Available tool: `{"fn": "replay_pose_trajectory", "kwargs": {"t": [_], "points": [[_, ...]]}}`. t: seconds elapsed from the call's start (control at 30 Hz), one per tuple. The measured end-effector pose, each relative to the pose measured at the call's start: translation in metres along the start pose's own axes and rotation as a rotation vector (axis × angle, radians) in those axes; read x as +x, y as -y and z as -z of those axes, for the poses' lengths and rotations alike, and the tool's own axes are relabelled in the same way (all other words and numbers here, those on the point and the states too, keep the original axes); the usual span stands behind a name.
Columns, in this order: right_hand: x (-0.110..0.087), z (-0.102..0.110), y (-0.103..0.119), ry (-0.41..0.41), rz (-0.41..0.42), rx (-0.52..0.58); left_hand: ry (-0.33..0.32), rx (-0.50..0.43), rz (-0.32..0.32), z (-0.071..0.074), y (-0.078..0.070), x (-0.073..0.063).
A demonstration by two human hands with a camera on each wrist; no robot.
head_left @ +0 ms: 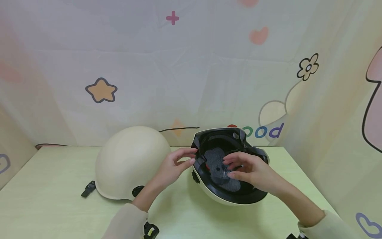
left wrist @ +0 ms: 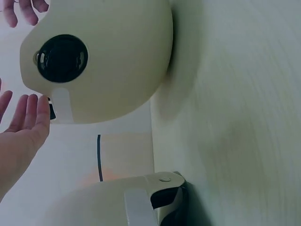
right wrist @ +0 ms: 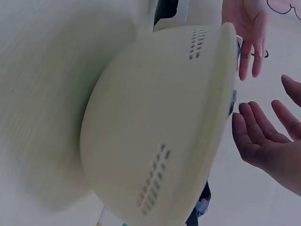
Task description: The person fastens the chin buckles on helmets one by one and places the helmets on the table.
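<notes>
The upturned helmet point(head_left: 218, 159) is resting on the table point(head_left: 59, 189); left hand point(head_left: 176, 163) and right hand point(head_left: 251, 170) are gripping nothing. Probably it is handling light, stiff, slippery; its rim point(head_left: 232, 199) is suiting a grasp.

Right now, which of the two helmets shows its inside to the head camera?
The helmet on the right in the head view: its opening faces up, showing dark lining. The left helmet sits dome up, inside hidden.

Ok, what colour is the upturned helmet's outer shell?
Pale cream; the outer shell shows best in the right wrist view.
</notes>
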State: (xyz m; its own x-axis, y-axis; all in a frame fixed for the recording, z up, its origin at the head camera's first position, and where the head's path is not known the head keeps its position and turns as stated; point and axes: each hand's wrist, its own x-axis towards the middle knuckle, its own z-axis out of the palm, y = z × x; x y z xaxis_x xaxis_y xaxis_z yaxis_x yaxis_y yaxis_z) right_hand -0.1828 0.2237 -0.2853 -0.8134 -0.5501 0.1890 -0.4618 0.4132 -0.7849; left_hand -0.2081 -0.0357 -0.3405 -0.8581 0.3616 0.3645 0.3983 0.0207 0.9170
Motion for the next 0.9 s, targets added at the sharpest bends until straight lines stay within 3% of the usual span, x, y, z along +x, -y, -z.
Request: {"fn": "replay_pose_trajectory", "kwargs": {"t": [0.27, 0.4, 0.67, 0.9], "points": [[0.003, -0.020, 0.005, 0.066, -0.039, 0.017, 0.031, 0.002, -0.008, 0.004, 0.008, -0.005], [0.005, -0.032, 0.003, 0.077, -0.059, 0.005, 0.057, -0.049, 0.003, 0.005, 0.012, -0.008], [0.003, -0.044, 0.002, 0.063, -0.057, -0.060, 0.060, -0.174, 0.005, 0.007, 0.018, -0.013], [0.001, -0.050, 0.000, 0.027, -0.043, -0.109, 0.037, -0.145, 0.066, 0.011, 0.024, -0.016]]}}
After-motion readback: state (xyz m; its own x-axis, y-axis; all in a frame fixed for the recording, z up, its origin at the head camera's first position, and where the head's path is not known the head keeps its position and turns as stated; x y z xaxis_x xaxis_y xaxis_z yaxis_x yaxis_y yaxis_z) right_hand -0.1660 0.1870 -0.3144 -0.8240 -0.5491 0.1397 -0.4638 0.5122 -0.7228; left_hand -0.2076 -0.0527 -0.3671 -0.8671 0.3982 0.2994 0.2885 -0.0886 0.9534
